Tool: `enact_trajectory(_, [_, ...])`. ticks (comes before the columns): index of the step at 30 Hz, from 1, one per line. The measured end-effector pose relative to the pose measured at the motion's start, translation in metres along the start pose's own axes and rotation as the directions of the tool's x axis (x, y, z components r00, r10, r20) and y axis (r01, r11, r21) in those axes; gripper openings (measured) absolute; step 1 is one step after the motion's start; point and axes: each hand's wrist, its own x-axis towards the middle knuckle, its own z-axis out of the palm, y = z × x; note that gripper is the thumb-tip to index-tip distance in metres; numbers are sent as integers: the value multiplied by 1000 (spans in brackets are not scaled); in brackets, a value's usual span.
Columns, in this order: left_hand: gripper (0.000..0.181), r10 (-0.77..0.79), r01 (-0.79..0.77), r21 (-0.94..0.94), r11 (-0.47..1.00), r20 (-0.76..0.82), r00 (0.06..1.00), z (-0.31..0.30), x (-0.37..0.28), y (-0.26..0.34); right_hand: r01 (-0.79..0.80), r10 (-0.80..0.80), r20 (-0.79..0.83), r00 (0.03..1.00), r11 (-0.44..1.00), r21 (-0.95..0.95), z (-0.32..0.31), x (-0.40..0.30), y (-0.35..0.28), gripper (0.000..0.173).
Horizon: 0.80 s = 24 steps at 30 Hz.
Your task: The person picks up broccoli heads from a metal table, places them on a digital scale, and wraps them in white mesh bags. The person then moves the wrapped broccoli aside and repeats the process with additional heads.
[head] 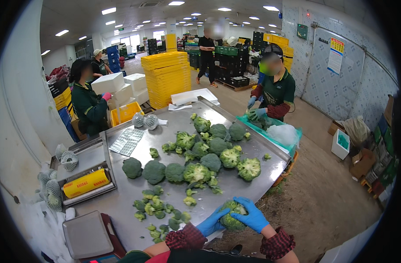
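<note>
A broccoli head sits between my two blue-gloved hands, over the near right edge of the metal table. My left hand grips its left side, while my right hand wraps its upper right, thumb across the front. Part of the head is covered by my fingers. Beyond my hands lie several more broccoli heads, some dome up, others with pale cut stems showing, such as one broccoli head at the right. Small loose florets are scattered left of my left hand.
A weighing scale stands at the near left, below a yellow film roll. A label sheet and net-wrapped produce lie farther back. Across the table, a co-worker handles broccoli over a green-lined container; another person stands left near foam boxes.
</note>
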Motion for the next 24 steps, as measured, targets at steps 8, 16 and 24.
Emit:
enact_trajectory(8, [50,97,-87,119,989,-81,992,86,169,-42,47,-181,-348,920,932,-359,-147,-21,118,54])
enact_trajectory(16, [43,229,-199,169,965,-178,957,116,287,-39,-54,25,-256,966,993,-109,-246,36,173,45])
enact_trajectory(24, [48,221,-206,108,973,-152,963,111,428,-2,-169,273,-269,924,920,355,-309,125,273,45])
